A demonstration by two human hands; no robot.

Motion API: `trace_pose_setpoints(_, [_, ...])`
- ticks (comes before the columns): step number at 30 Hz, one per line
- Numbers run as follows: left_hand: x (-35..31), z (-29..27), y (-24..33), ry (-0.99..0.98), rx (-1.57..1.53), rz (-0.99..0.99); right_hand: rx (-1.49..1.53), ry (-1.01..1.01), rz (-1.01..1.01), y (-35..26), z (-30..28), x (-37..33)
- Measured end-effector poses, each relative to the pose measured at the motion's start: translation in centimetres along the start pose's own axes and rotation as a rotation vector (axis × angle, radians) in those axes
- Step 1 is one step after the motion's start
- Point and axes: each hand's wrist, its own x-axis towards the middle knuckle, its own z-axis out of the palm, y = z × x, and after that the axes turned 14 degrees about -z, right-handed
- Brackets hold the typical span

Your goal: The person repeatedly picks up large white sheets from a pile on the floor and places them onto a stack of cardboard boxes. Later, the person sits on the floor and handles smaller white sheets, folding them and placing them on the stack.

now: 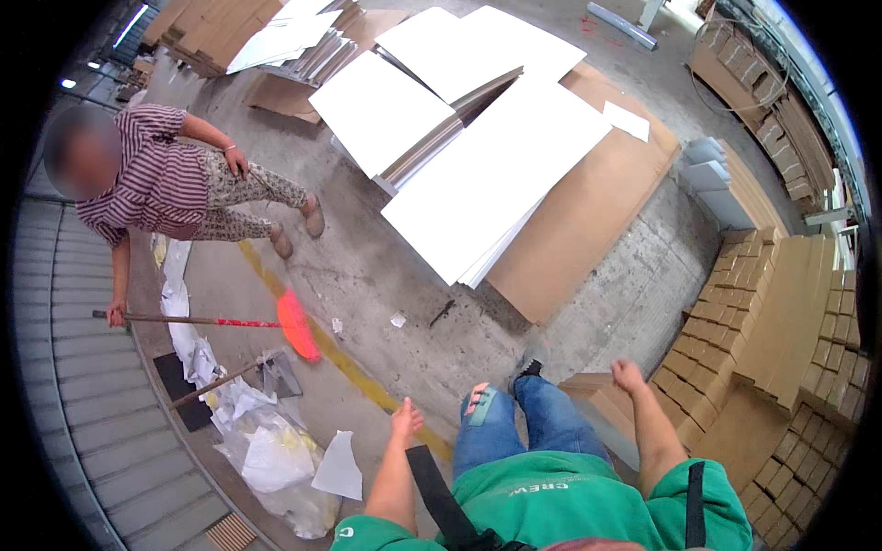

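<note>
"Both hands are out in front of the body, well apart. Which way do the things near them point?"

"Nearest the left hand (406,421) is a torn white sheet (338,468), on the floor (367,312) to its left. Its long axis runs away from the person, narrow end ahead. Near the right hand (627,376) is some brown cardboard (588,392) beside the legs; the forearm crosses in front, so I can't tell its full length."

"And the white boards (501,174)?"

"Ahead of both hands, piled over brown sheets. The nearest board's long axis slants from near left to far right."

"How far open are the hands?"

"Left one is partly spread, fingers bent, thumb standing up, nothing visible in it. Right one has its fingers curled in; how tightly, I can't tell, nor whether it touches the cardboard."

"The arms?"

"Left forearm reaches almost straight ahead from the lower edge. Right elbow is bent outward, its forearm angling forward and inward."

"Who has the broom (299,326)?"

"A co-worker (152,174) at the left, one hand round its handle; the red head points toward the yellow line (354,369)."
</note>
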Motion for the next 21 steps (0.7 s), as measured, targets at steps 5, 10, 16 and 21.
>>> trace_pose_setpoints(5, [1.9,5.2,7.3,-0.050,-0.135,-0.028,0.071,0.127,-0.075,-10.1,-9.8,9.6])
trace_pose_setpoints(10, [6.0,9.8,16.9,-0.177,-0.189,-0.054,-0.211,0.132,-0.160,-18.6,-16.4,15.6])
trace_pose_setpoints(16, [8.9,13.6,29.3,-0.110,-0.115,0.034,-0.392,0.053,-0.137,-24.3,-21.4,24.0])
trace_pose_setpoints(21, [13.8,16.3,33.5,-0.019,-0.054,-0.049,-0.448,0.058,-0.173,-25.7,-26.1,33.1])
